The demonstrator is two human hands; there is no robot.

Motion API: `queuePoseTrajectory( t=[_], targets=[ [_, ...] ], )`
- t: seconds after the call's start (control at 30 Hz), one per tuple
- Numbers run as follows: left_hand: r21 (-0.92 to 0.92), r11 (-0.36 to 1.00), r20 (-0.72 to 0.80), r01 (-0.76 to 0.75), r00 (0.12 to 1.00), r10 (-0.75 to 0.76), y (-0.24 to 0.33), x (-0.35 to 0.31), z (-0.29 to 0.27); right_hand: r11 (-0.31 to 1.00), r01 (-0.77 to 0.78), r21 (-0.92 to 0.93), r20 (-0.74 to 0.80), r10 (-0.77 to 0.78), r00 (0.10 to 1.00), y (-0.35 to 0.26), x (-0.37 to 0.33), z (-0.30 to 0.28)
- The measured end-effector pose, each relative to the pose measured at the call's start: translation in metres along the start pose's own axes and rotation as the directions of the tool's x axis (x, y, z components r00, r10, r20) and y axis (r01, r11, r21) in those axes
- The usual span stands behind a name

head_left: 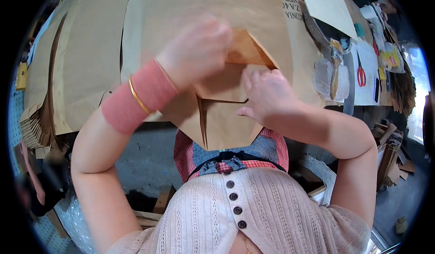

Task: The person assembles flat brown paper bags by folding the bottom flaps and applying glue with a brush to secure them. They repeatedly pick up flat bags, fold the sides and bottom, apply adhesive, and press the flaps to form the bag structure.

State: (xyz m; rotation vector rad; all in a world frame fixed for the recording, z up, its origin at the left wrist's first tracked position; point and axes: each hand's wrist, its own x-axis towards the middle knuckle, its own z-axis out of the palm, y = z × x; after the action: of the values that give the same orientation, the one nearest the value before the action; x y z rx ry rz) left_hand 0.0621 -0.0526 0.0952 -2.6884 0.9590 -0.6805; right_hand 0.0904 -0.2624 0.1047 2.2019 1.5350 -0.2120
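Observation:
A brown kraft paper bag lies before me, with a folded end toward me that reaches past the table edge. An orange-brown flap of it stands partly raised between my hands. My left hand, with a pink wristband and a gold bangle, is at the flap's left side. Motion smears its fingers, so I cannot tell whether they grip the paper. My right hand rests on the bag's right side, below the flap, its thumb stretched away from the fingers.
Stacked brown paper sheets cover the table at left. On the right are a brush over a clear plastic tub, a dark round pan, red-handled scissors and a pale board. Another person's arm shows far left.

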Motion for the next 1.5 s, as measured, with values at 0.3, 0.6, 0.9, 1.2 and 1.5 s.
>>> queuePoseTrajectory(
  t=[0.3, 0.6, 0.9, 1.2, 1.5],
  targets=[
    [-0.037, 0.911, 0.979, 0.411, 0.197, -0.049, 0.047, 0.016, -0.018, 0.977, 0.116, 0.180, 0.362, -0.175, 0.916, 0.017, 0.052, -0.023],
    [-0.228, 0.534, 0.717, 0.814, 0.512, -0.473, 0.012, -0.037, -0.014, 0.970, -0.111, 0.214, 0.125, 0.085, 0.988, 0.073, 0.024, 0.019],
    [-0.524, 0.448, 0.739, 0.725, 0.648, -0.185, -0.007, -0.041, -0.030, 0.804, 0.220, 0.552, -0.202, -0.127, 0.971, 0.071, 0.013, 0.030],
    [-0.334, 0.295, 0.754, 0.895, 0.442, -0.487, 0.016, -0.028, -0.011, 0.809, 0.202, 0.552, -0.543, 0.164, 0.824, 0.078, -0.003, 0.032],
    [-0.240, 0.663, 0.652, 0.709, 0.624, -0.431, 0.036, -0.023, -0.038, 0.963, -0.256, 0.087, -0.430, 0.268, 0.862, 0.183, -0.136, 0.116]
  ],
)
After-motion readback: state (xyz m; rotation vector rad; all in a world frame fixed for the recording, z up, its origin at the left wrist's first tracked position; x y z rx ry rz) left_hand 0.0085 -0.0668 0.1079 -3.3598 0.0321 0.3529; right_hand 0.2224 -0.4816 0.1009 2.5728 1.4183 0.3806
